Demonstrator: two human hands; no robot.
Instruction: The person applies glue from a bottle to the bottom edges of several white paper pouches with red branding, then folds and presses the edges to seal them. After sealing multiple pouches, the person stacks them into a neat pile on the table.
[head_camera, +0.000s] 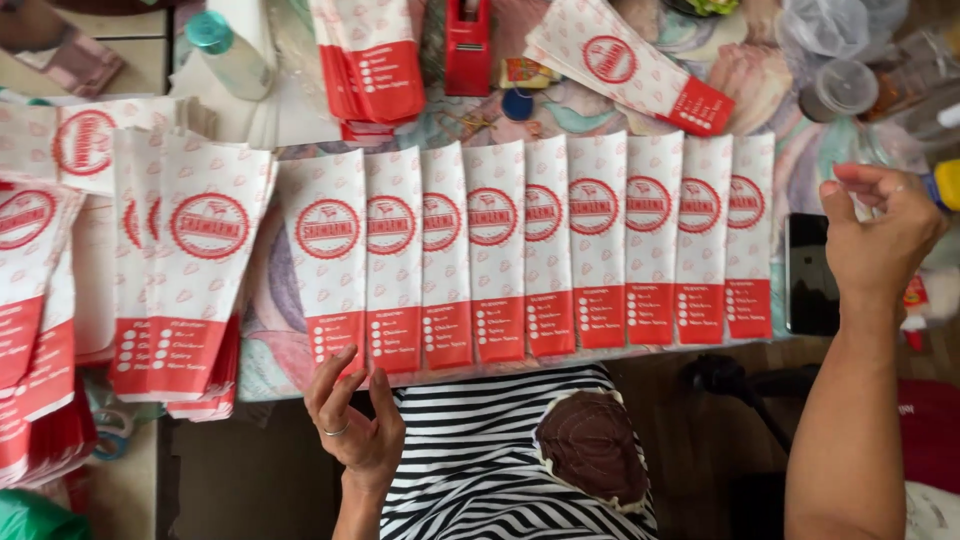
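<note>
Left hand open at the table edge under the bag row, right hand loosely open by the phone; nine bags laid out overlapping, looks like stacks left still waiting

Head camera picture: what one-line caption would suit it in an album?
Overlapping row of red-and-white paper bags on a table, left hand at its near edge, right hand raised by a phone.

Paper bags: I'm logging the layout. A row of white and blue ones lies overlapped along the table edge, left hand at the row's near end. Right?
Not quite: the head view shows the paper bags are white and red, not blue. They do lie overlapped in a row along the table edge, with the left hand at the near end.
</note>
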